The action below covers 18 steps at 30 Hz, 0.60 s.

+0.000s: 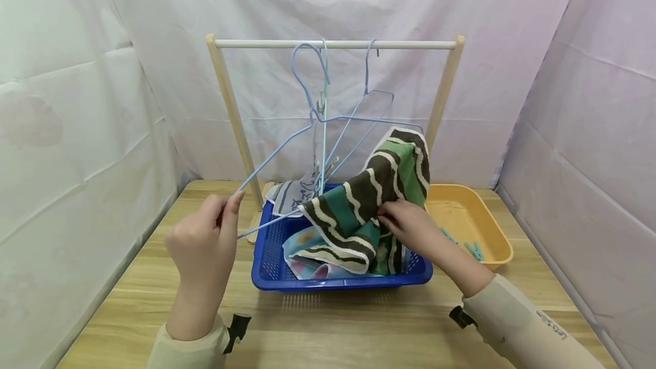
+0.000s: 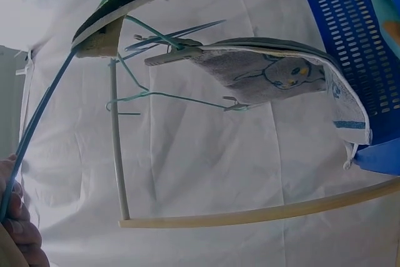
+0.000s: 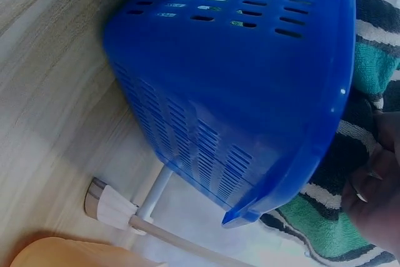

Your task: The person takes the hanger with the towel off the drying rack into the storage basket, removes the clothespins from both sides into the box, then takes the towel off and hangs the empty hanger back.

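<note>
My left hand (image 1: 205, 238) grips one end of a blue wire hanger (image 1: 277, 154), raised in front of the rack with its hook upward. Over the hanger's right part hangs a towel (image 1: 353, 198) striped in dark brown, cream and green. My right hand (image 1: 412, 225) pinches the towel near its middle, above the blue basket (image 1: 338, 284). In the right wrist view, the fingers (image 3: 369, 186) lie against the striped cloth beside the basket's rim. The lower part of the towel reaches into the basket, over a light-blue and pink cloth (image 1: 302, 241).
Behind stands a wooden rack with a white bar (image 1: 256, 44). Another blue hanger (image 1: 367, 67) and a green hanger (image 2: 181, 97) hang there, with a grey towel (image 2: 275, 76) clipped on. At right, a yellow tray (image 1: 499, 244) holds teal clothespins (image 1: 474, 250).
</note>
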Available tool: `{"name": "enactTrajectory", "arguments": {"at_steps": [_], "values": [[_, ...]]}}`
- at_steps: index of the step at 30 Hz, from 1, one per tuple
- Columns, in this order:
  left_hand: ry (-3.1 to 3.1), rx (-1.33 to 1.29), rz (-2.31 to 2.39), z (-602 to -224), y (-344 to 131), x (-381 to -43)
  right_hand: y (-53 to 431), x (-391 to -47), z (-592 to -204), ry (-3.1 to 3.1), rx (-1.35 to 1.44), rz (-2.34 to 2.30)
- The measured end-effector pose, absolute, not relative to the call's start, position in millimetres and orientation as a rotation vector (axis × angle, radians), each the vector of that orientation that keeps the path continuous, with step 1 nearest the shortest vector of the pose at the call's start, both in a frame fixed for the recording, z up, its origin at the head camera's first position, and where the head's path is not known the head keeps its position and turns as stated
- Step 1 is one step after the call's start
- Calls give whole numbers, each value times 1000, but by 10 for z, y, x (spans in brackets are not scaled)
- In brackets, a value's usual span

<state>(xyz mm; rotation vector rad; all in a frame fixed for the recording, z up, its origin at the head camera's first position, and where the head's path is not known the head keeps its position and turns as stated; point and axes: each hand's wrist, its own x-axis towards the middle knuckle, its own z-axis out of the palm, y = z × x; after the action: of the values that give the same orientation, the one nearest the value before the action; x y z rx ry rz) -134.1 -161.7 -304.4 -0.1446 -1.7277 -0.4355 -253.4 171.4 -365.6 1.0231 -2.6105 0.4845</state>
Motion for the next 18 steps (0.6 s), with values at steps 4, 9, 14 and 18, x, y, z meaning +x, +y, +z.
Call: {"name": "enactTrajectory", "arguments": {"at_steps": [4, 9, 14, 18], "values": [[-1730, -130, -437, -3042, -1621, -1337, 1717, -2541, -3680, -2640, 1031, 482], [-1755, -121, -437, -3027, -1619, -1328, 1722, -2547, -3699, -2681, 1034, 475], [-1783, -109, -435, -3021, -1615, -1325, 1717, -2550, -3710, -2752, 1083, 456], [-1804, -94, -436, -3020, -1612, -1323, 1713, -2545, -3714, -2809, 1136, 447]]}}
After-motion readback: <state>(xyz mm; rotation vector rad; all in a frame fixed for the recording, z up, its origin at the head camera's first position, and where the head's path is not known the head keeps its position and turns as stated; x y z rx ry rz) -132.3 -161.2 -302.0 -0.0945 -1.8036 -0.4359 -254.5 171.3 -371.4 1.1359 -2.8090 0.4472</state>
